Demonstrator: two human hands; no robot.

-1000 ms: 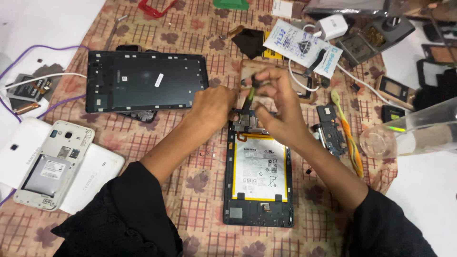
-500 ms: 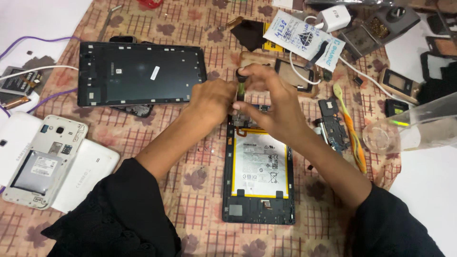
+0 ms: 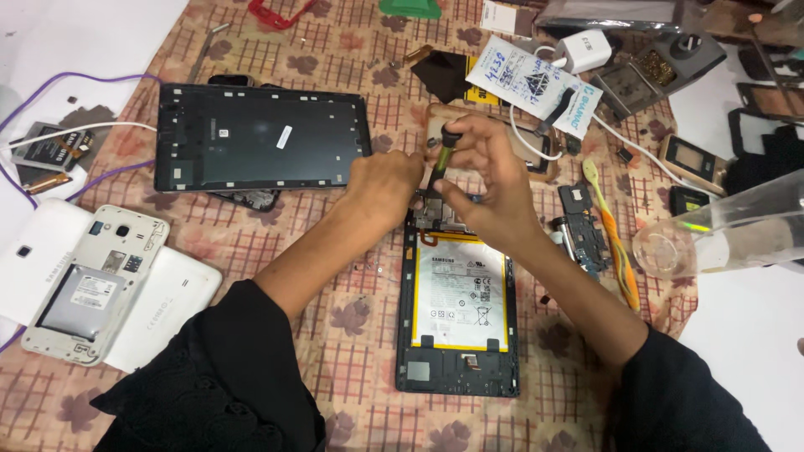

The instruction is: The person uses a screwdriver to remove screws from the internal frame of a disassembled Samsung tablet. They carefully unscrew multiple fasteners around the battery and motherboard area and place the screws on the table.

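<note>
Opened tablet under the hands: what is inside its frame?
Inside the opened tablet, a large white battery with yellow edging fills the middle. The circuit boards at the top are mostly covered by the left hand and right hand, which holds a screwdriver.

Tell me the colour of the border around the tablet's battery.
Yellow border around a white battery, clearest in the head view.

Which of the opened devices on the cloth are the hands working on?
The opened tablet with the white, yellow-edged battery, nearest the person; both hands meet at its top edge. The black frame and the white phone lie untouched to the left.
</note>
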